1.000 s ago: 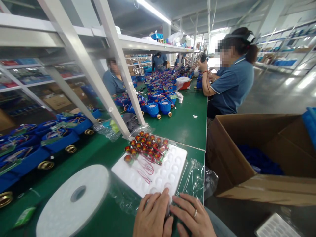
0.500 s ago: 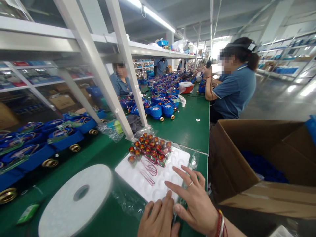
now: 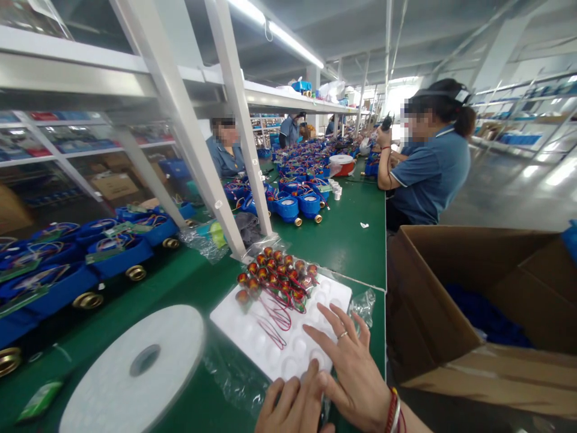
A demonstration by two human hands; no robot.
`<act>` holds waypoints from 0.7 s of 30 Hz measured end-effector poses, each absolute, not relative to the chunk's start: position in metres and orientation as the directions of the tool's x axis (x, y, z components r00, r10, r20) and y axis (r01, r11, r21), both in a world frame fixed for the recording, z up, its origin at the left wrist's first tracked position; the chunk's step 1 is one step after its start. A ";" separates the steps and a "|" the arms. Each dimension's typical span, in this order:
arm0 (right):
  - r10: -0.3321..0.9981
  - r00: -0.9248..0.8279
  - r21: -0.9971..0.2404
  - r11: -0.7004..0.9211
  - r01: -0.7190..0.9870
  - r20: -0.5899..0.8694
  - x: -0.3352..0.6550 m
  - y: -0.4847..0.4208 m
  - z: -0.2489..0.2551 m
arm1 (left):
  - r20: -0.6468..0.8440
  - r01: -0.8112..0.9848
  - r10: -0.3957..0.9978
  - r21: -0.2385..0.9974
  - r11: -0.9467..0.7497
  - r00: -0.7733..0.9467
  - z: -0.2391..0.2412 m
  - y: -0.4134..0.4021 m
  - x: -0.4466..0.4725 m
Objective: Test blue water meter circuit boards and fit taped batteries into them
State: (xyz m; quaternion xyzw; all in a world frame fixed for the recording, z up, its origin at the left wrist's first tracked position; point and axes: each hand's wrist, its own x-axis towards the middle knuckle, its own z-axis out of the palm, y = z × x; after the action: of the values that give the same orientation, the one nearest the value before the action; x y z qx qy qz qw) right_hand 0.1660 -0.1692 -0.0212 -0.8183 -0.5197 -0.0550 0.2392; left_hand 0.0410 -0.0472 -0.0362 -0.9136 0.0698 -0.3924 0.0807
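My right hand (image 3: 349,367) lies flat with fingers spread on the near right part of a white foam tray (image 3: 256,328) with round pockets. My left hand (image 3: 293,406) sits at the tray's near edge, fingers curled down on it, touching my right thumb; I cannot make out anything in it. Several small red-and-copper coil parts (image 3: 277,273) with red wires fill the tray's far rows. Clear plastic wrap (image 3: 234,376) lies under and around the tray.
A large white roll of tape (image 3: 135,367) lies at the near left. Blue meter bodies (image 3: 108,255) with brass fittings line the left. An open cardboard box (image 3: 478,313) stands to the right. A white rack post (image 3: 243,144) rises behind the tray. Other workers sit farther along the green bench (image 3: 342,240).
My right hand moved forward from beside the left hand onto the tray and spread its fingers. The view tilted up slightly. The left hand stayed at the tray's near edge.
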 end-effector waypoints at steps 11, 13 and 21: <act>0.803 0.503 -0.372 -0.383 0.846 0.318 0.164 -0.166 -0.026 | 0.693 -0.054 -0.189 -0.212 -0.976 0.696 -0.046 -0.044 0.038; 0.806 0.500 -0.371 -0.379 0.848 0.317 0.165 -0.167 -0.026 | 0.689 -0.057 -0.191 -0.212 -0.976 0.699 -0.045 -0.044 0.039; 0.829 0.348 -0.283 -0.240 0.928 0.439 0.167 -0.184 -0.040 | 0.715 -0.063 -0.161 -0.162 -0.985 0.680 -0.036 -0.046 0.039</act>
State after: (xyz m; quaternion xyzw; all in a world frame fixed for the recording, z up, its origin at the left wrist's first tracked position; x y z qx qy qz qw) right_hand 0.1674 -0.1835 -0.0404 -0.7812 -0.5622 -0.0989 0.2525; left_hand 0.0395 -0.0461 -0.0364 -0.9144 0.0612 -0.3953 0.0619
